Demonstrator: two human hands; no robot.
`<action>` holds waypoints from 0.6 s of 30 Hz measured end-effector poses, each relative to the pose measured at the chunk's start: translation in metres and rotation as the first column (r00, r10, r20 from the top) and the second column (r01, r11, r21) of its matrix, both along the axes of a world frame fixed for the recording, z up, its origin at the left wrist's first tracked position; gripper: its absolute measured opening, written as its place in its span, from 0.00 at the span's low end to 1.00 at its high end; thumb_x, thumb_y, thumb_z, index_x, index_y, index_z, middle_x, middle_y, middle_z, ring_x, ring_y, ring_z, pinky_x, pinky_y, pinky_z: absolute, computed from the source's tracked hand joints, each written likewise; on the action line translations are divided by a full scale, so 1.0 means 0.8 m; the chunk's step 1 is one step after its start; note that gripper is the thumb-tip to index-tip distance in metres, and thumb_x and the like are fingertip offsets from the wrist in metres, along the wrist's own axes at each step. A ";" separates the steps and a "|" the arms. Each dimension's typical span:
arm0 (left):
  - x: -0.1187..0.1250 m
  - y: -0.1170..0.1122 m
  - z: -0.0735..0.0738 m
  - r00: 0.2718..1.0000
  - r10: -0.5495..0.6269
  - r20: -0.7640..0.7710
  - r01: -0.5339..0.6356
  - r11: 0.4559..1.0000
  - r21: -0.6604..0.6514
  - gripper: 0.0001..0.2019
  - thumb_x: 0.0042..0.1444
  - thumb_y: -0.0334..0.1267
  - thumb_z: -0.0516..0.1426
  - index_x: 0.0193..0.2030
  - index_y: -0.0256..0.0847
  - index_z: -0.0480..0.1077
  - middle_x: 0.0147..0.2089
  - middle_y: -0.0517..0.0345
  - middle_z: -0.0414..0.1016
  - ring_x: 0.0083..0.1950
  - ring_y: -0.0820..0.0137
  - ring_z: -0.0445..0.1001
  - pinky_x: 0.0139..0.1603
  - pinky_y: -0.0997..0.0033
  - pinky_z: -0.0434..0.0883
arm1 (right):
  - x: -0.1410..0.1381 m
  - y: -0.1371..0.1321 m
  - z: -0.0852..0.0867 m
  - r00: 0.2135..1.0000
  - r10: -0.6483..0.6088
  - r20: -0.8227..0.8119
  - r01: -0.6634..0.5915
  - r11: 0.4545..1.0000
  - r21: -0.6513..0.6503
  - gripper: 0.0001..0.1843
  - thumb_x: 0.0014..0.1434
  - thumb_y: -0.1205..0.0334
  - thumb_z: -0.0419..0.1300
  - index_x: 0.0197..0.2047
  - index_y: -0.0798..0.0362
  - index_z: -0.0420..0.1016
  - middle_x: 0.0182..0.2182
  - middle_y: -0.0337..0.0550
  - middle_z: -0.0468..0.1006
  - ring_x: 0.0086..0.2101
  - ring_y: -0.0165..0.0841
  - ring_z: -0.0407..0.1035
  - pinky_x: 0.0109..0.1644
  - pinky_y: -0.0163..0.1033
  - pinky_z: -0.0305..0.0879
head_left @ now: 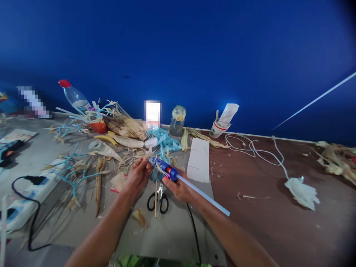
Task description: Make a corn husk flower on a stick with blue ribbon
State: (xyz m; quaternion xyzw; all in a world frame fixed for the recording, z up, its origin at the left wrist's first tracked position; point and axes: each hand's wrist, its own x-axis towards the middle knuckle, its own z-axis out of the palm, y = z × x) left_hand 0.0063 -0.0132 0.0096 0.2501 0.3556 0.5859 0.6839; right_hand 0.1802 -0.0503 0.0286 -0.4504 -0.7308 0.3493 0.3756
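My right hand (179, 185) is closed round a blue hot glue gun (164, 167), with a long glue stick (205, 196) jutting from its back end. The gun's nozzle points left, at the fingertips of my left hand (139, 170). Those fingers are pinched on a small pale piece of dried husk (150, 152); its exact shape is hard to make out. Below both hands, black-handled scissors (160, 198) lie on the grey board, and a thin wooden stick (156, 202) rests across them. A blue crumpled plastic strip (164, 142) lies just beyond the gun.
On the left are blue-wrapped twigs (73, 178), a power strip (25, 207) and a tilted bottle (75, 97). A glass jar (178, 122), a paper cup (219, 128) and white card (198, 159) stand or lie beyond my hands. A white cable (261, 154) runs right; the gun's black cord (194, 233) trails toward me.
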 end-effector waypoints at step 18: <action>0.000 -0.001 0.000 0.999 0.013 0.035 -0.012 1.000 -0.008 0.10 0.47 0.35 0.62 0.24 0.36 0.65 0.18 0.64 0.63 0.20 0.81 0.60 0.21 0.83 0.60 | -0.002 -0.003 0.004 0.992 0.014 0.126 -0.037 0.984 0.176 0.11 0.59 0.55 0.50 0.29 0.53 0.61 0.25 0.41 0.67 0.27 0.30 0.64 0.32 0.35 0.61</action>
